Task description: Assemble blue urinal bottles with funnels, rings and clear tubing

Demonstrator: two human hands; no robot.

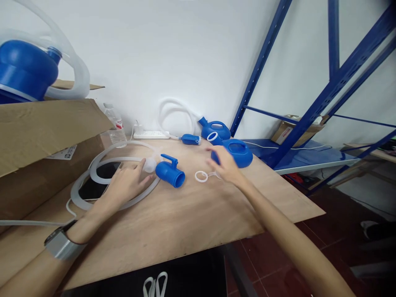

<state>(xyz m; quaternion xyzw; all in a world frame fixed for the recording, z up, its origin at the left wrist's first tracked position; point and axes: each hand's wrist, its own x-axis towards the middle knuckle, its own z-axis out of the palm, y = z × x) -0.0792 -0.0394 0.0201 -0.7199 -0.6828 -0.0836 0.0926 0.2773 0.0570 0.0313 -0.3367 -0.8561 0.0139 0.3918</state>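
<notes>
My left hand point(129, 181) rests over the coiled clear hose point(81, 198), fingers spread, its fingertips at the hose's whitish cap point(150, 165). Just right of that cap lies a blue plastic cup-shaped piece with a handle point(170, 173), its round mouth facing me. My right hand point(227, 165), a little blurred, hovers with fingers apart in front of a blue handled bottle point(241, 153); whether it touches the bottle I cannot tell. Below its fingertips a white ring with a strap point(201, 176) lies on the wooden table point(185, 222).
At left stands an open cardboard box point(46, 128) with a large blue container point(26, 68) and hose on top. Along the wall are a water bottle point(116, 128), a power strip point(151, 135), a small blue device point(191, 139) and another blue bottle point(216, 130). Blue shelving point(293, 128) rises at right.
</notes>
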